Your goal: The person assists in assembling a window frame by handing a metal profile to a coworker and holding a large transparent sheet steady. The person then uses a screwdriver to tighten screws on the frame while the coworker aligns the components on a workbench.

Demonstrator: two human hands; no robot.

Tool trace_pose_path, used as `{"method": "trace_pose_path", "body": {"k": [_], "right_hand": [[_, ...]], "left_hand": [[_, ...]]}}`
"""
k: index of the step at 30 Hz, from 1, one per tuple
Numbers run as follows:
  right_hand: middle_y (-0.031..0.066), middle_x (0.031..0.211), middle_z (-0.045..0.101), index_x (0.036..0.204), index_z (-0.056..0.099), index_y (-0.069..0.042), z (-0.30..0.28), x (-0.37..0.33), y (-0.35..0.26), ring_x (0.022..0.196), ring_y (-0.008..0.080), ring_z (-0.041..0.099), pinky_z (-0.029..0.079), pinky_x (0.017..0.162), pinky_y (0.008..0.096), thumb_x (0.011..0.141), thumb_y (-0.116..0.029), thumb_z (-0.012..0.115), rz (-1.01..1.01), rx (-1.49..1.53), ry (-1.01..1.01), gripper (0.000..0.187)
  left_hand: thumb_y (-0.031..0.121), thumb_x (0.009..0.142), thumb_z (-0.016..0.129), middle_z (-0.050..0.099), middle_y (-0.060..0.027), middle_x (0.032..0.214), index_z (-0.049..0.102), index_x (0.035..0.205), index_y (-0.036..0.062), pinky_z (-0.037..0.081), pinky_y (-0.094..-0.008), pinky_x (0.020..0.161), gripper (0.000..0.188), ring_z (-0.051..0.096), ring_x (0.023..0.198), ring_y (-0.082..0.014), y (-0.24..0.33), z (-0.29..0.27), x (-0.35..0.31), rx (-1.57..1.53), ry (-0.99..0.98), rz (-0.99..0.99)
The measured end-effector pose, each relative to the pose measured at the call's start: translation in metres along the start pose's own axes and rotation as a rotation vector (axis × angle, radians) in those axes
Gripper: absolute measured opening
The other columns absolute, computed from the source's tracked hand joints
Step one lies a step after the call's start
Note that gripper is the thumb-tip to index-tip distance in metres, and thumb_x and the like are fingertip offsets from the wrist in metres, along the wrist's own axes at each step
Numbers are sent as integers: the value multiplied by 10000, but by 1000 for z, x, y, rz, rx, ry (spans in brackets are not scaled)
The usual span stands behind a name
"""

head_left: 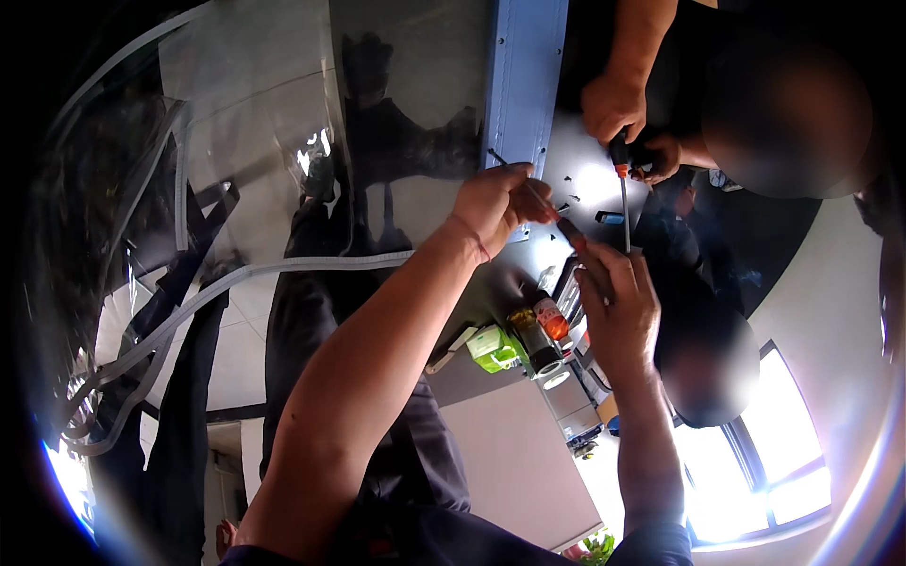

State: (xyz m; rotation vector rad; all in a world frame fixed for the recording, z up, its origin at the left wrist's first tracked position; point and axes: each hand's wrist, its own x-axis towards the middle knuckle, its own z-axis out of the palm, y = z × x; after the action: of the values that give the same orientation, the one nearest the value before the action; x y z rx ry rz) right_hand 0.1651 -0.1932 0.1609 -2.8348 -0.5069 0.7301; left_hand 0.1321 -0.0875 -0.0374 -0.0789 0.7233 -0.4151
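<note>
The left hand [500, 208] is pinched around the thin end of the screwdriver [570, 233] and the right hand [618, 307] clamps its back end, so it slants up-left, the left grip nearer the long blue strip [524, 85].

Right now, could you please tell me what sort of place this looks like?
Perhaps an indoor workroom or office: there is a screwdriver, a long blue panel and a bright window.

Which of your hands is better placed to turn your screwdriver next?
Probably the right hand: it holds the screwdriver's handle. The left hand is on the shaft, nearer the blue panel.
</note>
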Motion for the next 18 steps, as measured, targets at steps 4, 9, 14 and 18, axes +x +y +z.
{"method": "trace_pose_path", "body": {"k": [4,9,14,18], "right_hand": [[59,813,565,1122,628,-87,-12,26,-8,687,187,586,500,605,330,889,-89,676,-129,-88,-58,239],[-15,629,485,1102,602,-24,-19,41,2,544,84,443,438,498,272,921,-293,627,856,908,-232,325],[-10,665,511,1153,591,-24,-27,18,-6,511,52,429,406,439,239,926,-295,644,838,879,-317,357],[41,813,628,1206,581,-72,-16,-70,3,622,60,532,459,556,248,940,-239,649,728,503,-335,321]], "left_hand": [[168,1008,475,661,-187,878,523,1152,-25,576,-390,619,245,683,707,-292,0,0,3,-196,-2,-1],[195,1020,475,661,-148,911,543,1115,27,571,-360,653,204,657,752,-240,-11,13,-3,-49,33,58],[216,1021,480,660,-127,898,542,1116,26,547,-331,614,221,647,740,-199,-9,21,-44,210,86,-10],[291,1013,523,659,-96,887,634,1085,6,535,-289,565,314,638,715,-155,-53,-12,-100,317,30,-237]]}}
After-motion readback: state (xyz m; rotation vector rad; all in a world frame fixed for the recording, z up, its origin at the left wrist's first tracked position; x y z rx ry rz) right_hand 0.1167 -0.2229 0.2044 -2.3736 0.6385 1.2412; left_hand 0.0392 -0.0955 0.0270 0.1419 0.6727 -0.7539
